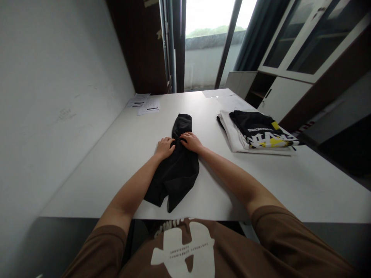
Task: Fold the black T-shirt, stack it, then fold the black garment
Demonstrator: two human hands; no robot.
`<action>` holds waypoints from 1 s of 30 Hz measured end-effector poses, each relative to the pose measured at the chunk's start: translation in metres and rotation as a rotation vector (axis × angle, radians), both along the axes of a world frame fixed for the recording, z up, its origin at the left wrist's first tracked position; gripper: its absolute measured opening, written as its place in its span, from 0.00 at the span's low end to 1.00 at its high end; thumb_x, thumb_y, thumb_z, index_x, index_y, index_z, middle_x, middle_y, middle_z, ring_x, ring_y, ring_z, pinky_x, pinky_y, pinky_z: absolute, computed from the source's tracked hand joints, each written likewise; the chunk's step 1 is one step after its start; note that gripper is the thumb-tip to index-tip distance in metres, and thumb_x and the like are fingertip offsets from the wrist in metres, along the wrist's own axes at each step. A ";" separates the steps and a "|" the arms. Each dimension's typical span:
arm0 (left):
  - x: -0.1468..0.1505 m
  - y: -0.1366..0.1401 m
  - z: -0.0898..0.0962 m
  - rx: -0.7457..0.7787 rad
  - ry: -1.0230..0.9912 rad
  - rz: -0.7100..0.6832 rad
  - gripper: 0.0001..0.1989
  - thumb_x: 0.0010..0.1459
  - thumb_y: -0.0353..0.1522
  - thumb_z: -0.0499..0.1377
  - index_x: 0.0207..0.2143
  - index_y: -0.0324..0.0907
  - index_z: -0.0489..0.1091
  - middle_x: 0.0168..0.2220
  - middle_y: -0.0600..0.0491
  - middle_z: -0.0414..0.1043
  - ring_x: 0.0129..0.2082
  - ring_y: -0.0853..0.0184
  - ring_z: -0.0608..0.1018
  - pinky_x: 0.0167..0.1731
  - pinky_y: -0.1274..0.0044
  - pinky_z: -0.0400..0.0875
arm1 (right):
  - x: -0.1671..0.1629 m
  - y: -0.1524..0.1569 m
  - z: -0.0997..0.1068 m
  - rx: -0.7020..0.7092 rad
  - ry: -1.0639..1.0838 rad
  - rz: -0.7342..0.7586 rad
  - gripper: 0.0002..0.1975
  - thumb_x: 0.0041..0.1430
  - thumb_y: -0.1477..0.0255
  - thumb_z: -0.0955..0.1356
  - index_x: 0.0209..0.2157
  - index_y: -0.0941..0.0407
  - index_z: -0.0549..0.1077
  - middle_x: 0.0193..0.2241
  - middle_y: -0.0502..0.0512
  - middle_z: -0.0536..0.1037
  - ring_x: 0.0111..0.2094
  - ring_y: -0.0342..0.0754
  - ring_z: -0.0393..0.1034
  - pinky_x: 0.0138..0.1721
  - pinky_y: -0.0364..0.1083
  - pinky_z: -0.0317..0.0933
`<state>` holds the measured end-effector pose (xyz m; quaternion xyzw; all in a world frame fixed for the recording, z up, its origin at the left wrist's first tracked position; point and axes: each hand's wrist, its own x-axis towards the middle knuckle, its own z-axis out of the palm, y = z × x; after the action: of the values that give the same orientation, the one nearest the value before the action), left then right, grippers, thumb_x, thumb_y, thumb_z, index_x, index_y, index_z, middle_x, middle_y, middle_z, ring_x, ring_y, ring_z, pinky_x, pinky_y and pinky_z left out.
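Note:
A black garment [181, 168], apparently a pair of shorts, lies lengthwise on the white table [116, 162]. Two leg-like ends with a gap between them point toward me, and its narrower end points away. My left hand [165, 148] grips the cloth at its left edge, with fingers curled and thumb pressed in. On the other side, my right hand [191, 142] holds it close to the left one, its fingers bent over the fabric. The cloth is drawn in and creased between the two hands. Some fingertips are hidden in the dark folds.
On the right lies a stack of folded clothes [257, 133], white and black with yellow and white print. Paper sheets [148, 106] rest at the far left, beside the wall [63, 96]. A white cabinet [285, 94] stands beyond the table's right side.

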<state>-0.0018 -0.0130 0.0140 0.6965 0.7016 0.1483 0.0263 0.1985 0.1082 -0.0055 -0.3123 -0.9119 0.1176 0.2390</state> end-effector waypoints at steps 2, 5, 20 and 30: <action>0.000 0.000 -0.001 0.000 -0.002 0.001 0.21 0.75 0.38 0.59 0.66 0.48 0.74 0.66 0.45 0.75 0.66 0.50 0.74 0.68 0.59 0.70 | 0.000 0.000 0.000 0.005 -0.006 0.002 0.16 0.74 0.68 0.70 0.58 0.54 0.84 0.63 0.59 0.83 0.68 0.60 0.69 0.73 0.59 0.62; 0.000 0.000 0.000 -0.004 -0.007 0.001 0.21 0.75 0.38 0.59 0.66 0.49 0.74 0.66 0.46 0.75 0.66 0.50 0.74 0.68 0.59 0.70 | 0.000 0.000 0.001 0.007 -0.017 -0.001 0.17 0.74 0.68 0.69 0.58 0.54 0.84 0.63 0.59 0.82 0.69 0.60 0.68 0.74 0.59 0.61; 0.002 -0.002 0.004 -0.011 -0.014 0.006 0.20 0.75 0.37 0.59 0.66 0.50 0.74 0.66 0.46 0.75 0.67 0.50 0.74 0.68 0.58 0.70 | 0.001 -0.003 0.002 -0.014 -0.019 -0.012 0.17 0.73 0.69 0.69 0.58 0.53 0.84 0.63 0.58 0.82 0.69 0.60 0.67 0.74 0.60 0.61; 0.003 -0.003 0.006 -0.016 -0.016 0.006 0.21 0.75 0.37 0.59 0.66 0.50 0.74 0.66 0.45 0.74 0.66 0.51 0.74 0.68 0.58 0.70 | 0.001 -0.004 0.005 -0.004 -0.023 -0.007 0.17 0.73 0.69 0.70 0.58 0.52 0.84 0.63 0.58 0.82 0.68 0.61 0.69 0.74 0.60 0.62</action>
<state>0.0015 -0.0158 0.0203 0.6928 0.7047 0.1483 0.0371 0.1997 0.1040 0.0000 -0.3171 -0.9133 0.1150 0.2283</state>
